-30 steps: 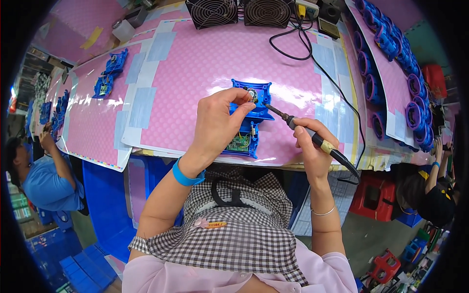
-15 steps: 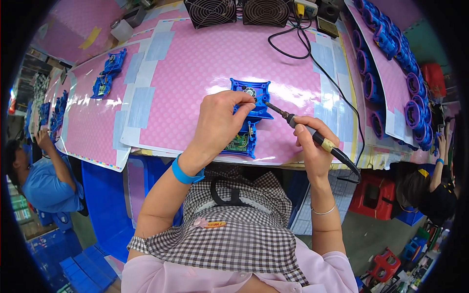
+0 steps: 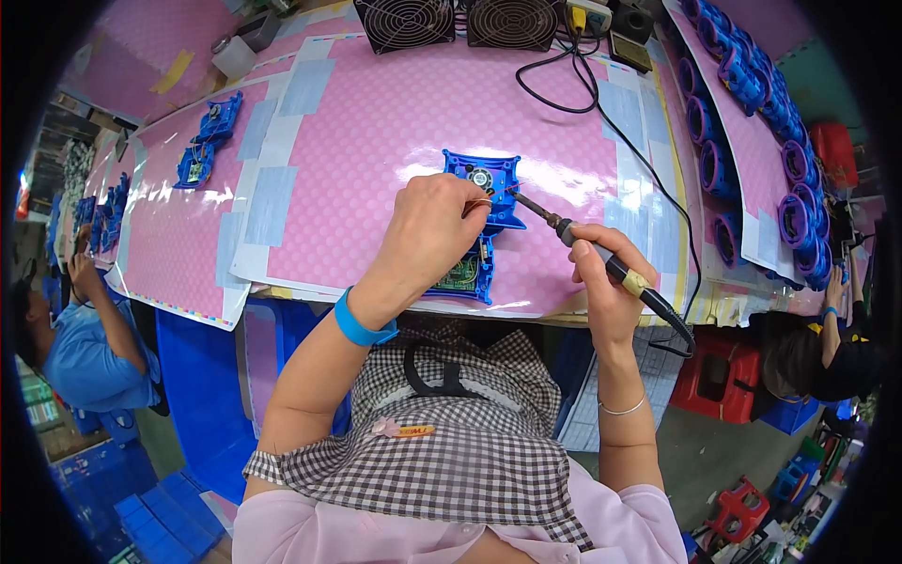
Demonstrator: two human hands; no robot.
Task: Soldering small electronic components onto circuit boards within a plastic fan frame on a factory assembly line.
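My right hand (image 3: pixel 609 282) grips a soldering iron (image 3: pixel 565 229) like a pen. The iron's tip rests at or just over the right side of an opened blue plastic housing (image 3: pixel 503 214). My left hand (image 3: pixel 425 224) is closed in a pinch over the housing's left side, with a thin pale wire at its fingertips. A short red wire shows close to the iron's tip. Inside the far half sits a small round speaker (image 3: pixel 480 179). The near half carries a green circuit board (image 3: pixel 460 274), partly covered by my left hand.
Two black fans (image 3: pixel 406 23) stand at the back edge of the pink-covered table. A black cord (image 3: pixel 601 122) loops down the right side. Many blue ring-shaped parts (image 3: pixel 719 169) line the right. Another opened housing (image 3: pixel 195 162) lies at left. Co-workers sit on both sides.
My left fingers have shifted slightly down and left, so more of the speaker and the wires shows. The soldering iron's tip has moved slightly right. The co-worker at right has lowered an arm.
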